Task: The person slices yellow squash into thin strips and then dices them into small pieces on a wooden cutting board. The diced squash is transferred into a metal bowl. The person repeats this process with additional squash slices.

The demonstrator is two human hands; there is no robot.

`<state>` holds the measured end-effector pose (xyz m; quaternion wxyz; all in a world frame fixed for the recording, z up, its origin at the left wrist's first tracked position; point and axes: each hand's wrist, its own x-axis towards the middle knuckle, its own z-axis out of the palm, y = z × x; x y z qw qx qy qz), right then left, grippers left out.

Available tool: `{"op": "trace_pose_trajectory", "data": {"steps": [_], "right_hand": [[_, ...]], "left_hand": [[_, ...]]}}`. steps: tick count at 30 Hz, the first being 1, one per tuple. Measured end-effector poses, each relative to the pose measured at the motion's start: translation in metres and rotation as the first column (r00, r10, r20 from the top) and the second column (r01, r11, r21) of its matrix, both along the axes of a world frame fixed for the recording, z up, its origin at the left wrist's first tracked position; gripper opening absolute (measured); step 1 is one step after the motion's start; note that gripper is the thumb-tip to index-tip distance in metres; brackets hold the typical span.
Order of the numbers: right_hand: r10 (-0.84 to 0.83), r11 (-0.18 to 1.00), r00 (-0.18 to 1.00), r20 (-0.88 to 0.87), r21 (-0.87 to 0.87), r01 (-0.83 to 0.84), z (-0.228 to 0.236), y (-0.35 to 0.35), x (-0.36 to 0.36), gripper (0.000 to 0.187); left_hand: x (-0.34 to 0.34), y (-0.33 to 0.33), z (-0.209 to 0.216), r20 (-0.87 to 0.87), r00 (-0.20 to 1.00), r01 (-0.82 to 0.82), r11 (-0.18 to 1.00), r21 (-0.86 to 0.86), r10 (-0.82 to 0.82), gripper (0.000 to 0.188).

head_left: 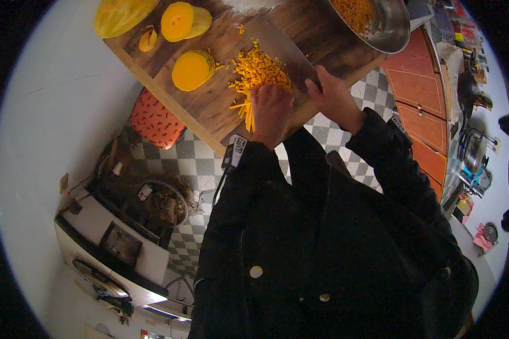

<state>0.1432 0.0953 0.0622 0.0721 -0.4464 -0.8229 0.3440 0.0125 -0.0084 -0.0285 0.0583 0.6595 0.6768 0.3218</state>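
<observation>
A pile of small orange diced pieces lies on a wooden cutting board. My left hand rests flat on the near edge of that pile, fingers together. My right hand grips the handle of a broad cleaver, whose dark blade lies tilted against the far side of the pile. A sliced orange squash half sits left of the pile, with another half and a stem piece beyond it.
A steel bowl holding more orange dice stands at the board's right end. A yellow squash piece is at the far left. Below are a checkered floor, an orange patterned cushion and wooden cabinets.
</observation>
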Motion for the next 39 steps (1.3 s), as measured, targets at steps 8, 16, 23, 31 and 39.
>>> {"op": "trace_pose_trajectory", "data": {"steps": [8, 16, 23, 31, 39], "right_hand": [[0.06, 0.998, 0.998, -0.036, 0.016, -0.06, 0.0, -0.013, 0.008, 0.021], [0.328, 0.944, 0.935, 0.133, 0.003, -0.331, -0.006, -0.037, 0.006, 0.015], [0.268, 0.963, 0.937, 0.222, -0.025, -0.269, 0.012, -0.032, 0.001, 0.013], [0.386, 0.909, 0.882, 0.27, 0.051, -0.413, 0.009, -0.039, 0.001, 0.015], [0.366, 0.918, 0.879, 0.306, 0.033, -0.394, 0.004, -0.049, -0.005, 0.016]], "left_hand": [[-0.011, -0.033, -0.016, -0.129, 0.99, -0.054, 0.998, 0.028, 0.057, 0.021], [-0.035, -0.055, -0.018, 0.079, 0.962, -0.261, 0.965, 0.003, 0.26, 0.029], [-0.062, -0.036, -0.012, -0.005, 0.997, -0.08, 0.996, -0.025, 0.08, 0.04], [-0.045, -0.044, -0.003, 0.175, 0.96, -0.193, 0.97, -0.148, 0.218, 0.047], [-0.035, -0.051, -0.016, 0.224, 0.933, -0.252, 0.956, -0.148, 0.281, 0.032]]}}
